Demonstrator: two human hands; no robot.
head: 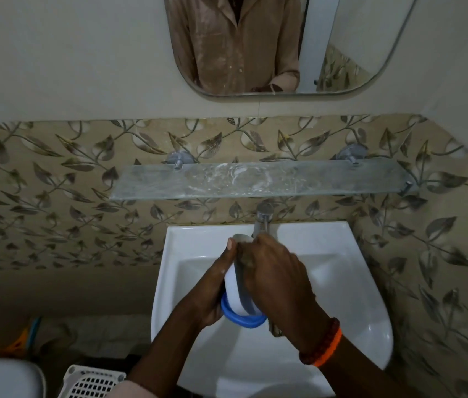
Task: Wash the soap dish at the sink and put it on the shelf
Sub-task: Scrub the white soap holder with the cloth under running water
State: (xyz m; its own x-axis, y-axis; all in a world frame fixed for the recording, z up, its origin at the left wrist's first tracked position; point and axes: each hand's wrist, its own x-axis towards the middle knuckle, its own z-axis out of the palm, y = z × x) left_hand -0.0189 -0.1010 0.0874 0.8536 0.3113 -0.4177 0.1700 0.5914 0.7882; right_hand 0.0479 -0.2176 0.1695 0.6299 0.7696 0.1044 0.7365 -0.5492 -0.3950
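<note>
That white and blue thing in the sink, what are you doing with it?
A person is washing a soap dish over the white sink, just below the tap. The left hand grips the dish, which is white with a blue ring at its near end. The right hand presses against its other side with something brownish, probably a scrubber. Whether water is running cannot be told. The glass shelf above, where the dish belongs afterwards, has nothing on it yet.

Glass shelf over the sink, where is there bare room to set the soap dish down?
The glass shelf shows nothing standing on it between its two wall brackets, only smears. The sink is crowded: both hands hold the soap dish there.
</note>
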